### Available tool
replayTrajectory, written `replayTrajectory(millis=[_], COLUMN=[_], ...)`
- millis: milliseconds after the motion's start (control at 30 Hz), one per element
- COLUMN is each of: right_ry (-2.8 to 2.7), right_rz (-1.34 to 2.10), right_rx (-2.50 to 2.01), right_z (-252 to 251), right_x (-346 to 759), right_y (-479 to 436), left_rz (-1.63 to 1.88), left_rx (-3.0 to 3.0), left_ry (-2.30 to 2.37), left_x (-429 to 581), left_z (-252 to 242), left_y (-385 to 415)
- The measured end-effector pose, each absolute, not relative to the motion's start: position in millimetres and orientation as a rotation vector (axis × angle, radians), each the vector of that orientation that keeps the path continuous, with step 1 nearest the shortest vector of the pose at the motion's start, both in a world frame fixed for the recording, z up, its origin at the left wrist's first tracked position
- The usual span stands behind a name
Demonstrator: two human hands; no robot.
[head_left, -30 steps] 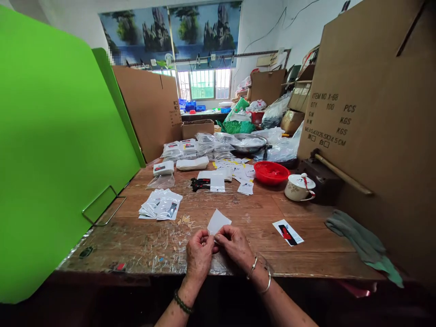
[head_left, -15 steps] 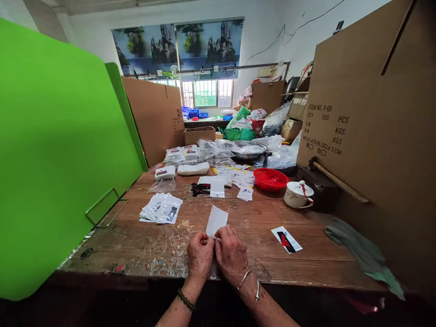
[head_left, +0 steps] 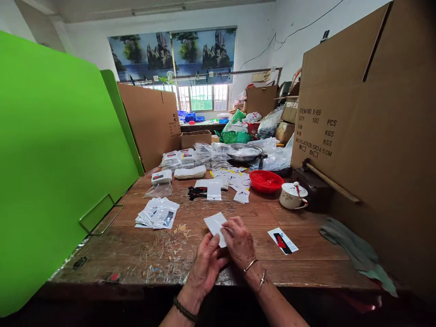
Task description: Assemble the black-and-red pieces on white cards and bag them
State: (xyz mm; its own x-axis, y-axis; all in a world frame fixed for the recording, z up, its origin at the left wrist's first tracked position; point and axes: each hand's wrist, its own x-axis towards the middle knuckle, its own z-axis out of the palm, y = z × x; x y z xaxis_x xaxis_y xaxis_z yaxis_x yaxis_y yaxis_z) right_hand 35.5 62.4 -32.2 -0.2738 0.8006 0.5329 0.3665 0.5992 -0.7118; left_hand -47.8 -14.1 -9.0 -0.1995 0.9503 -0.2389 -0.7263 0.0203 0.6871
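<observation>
A flat white packet (head_left: pixel 214 222) is tilted up over the front of the table. My left hand (head_left: pixel 205 263) grips its lower edge, thumb on top and fingers beneath. From the right, my right hand (head_left: pixel 240 241) has its thumb and fingertips closed at the packet's side; exactly what they pinch is hidden. To the right lies a white card with a red and black piece (head_left: pixel 282 240) on it. Left of my hands is a fanned pile of filled white packets (head_left: pixel 158 213). Beyond them, a white packet (head_left: pixel 214 191) rests beside black and red pieces (head_left: pixel 197 193).
A red basket (head_left: pixel 266 181) and a lidded cup (head_left: pixel 293 196) stand at right, near a grey-green cloth (head_left: pixel 356 250). Cardboard (head_left: pixel 340 100) walls the right side, a green panel (head_left: pixel 61 150) the left. Clear-bagged stacks (head_left: pixel 204 156) and printed cards (head_left: pixel 235 178) lie farther back.
My left hand has turned palm-up under the packet, its fingers spreading beneath. The packet has tilted leftward, and my right hand has moved slightly right and up along its side.
</observation>
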Motion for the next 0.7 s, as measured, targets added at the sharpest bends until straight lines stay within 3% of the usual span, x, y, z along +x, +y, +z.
replayTrajectory(millis=[200, 433, 533, 700], right_ry=[-1.797, -1.476, -1.568, -1.791], right_rz=[0.625, 0.831, 0.759, 1.049], right_rx=[-0.85, -0.823, -0.843, -0.856], right_z=[-27.8, -32.4, -30.2, -27.4], right_x=[32.0, 44.2, 58.6, 128.8], right_y=[43.2, 52.6, 50.7, 81.0], left_rz=[1.619, 1.522, 1.509, 1.478], left_rx=[-0.18, -0.141, -0.102, 0.016], left_ry=[0.836, 0.793, 0.842, 0.951], left_x=[-53.5, -35.8, -22.6, -3.4], left_z=[10.4, 21.1, 25.4, 18.6], left_y=[13.0, 22.9, 31.6, 45.3])
